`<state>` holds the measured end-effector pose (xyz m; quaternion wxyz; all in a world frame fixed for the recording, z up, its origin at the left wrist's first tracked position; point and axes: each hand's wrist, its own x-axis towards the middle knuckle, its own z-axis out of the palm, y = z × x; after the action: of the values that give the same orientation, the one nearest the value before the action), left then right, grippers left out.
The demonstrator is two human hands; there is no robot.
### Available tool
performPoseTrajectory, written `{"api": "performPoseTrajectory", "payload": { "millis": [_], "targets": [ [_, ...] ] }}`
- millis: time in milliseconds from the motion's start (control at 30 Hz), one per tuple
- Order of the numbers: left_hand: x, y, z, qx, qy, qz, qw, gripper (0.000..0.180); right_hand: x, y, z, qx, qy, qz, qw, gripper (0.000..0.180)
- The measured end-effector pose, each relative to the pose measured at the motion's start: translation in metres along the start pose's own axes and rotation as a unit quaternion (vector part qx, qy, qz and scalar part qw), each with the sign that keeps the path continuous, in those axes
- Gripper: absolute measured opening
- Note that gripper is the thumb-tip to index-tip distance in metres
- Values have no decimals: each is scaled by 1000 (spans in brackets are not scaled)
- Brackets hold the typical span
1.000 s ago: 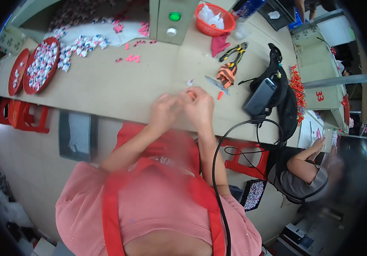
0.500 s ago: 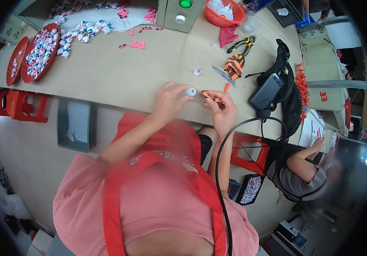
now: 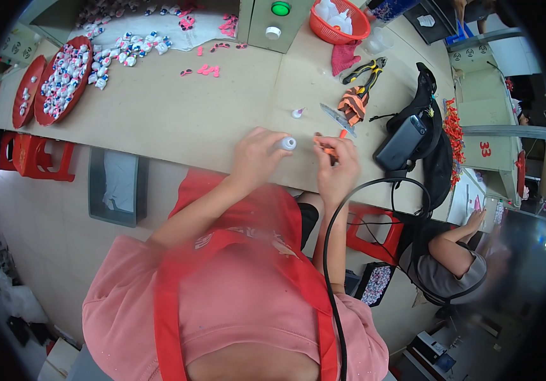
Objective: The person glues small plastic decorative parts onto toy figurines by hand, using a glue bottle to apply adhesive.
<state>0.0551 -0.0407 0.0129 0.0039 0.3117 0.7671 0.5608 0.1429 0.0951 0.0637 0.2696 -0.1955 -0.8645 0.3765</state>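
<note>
My left hand (image 3: 255,157) is closed around a small whitish squeeze bottle (image 3: 288,143), its round end pointing right. Just right of it, above the table's near edge, my right hand (image 3: 338,170) pinches a small orange-and-brown piece (image 3: 329,152), partly hidden by the fingers. Bottle and piece are apart. Beyond the hands stands a little white nozzle-shaped cap (image 3: 297,113) with a pinkish tip. To its right lie a pointed metal blade (image 3: 337,119) and pliers (image 3: 367,76), beside an orange-and-brown striped bundle (image 3: 352,105).
A phone (image 3: 401,143) on a black bag (image 3: 435,152) lies to the right. Red trays (image 3: 39,114) with small white figures stand far left; pink pieces (image 3: 208,70) lie ahead. A red basket (image 3: 363,28) is at the back. A black cable (image 3: 327,254) passes my right forearm. Another person (image 3: 454,254) sits right.
My right hand has drawn slightly away from the bottle, and the orange-and-brown piece is turned and more covered by its fingers. The left hand keeps its hold; the whole view has shifted slightly.
</note>
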Motion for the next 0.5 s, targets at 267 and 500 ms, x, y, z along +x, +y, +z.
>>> {"api": "performPoseTrajectory", "payload": {
  "millis": [267, 500],
  "targets": [
    [-1, 2, -1, 27, 10, 13, 1000, 27, 9, 8, -4, -200, 48, -40, 978, 32],
    [-1, 5, 1, 25, -1, 13, 1000, 29, 58, 27, 38, -125, -72, 6, 990, 35]
  ]
}}
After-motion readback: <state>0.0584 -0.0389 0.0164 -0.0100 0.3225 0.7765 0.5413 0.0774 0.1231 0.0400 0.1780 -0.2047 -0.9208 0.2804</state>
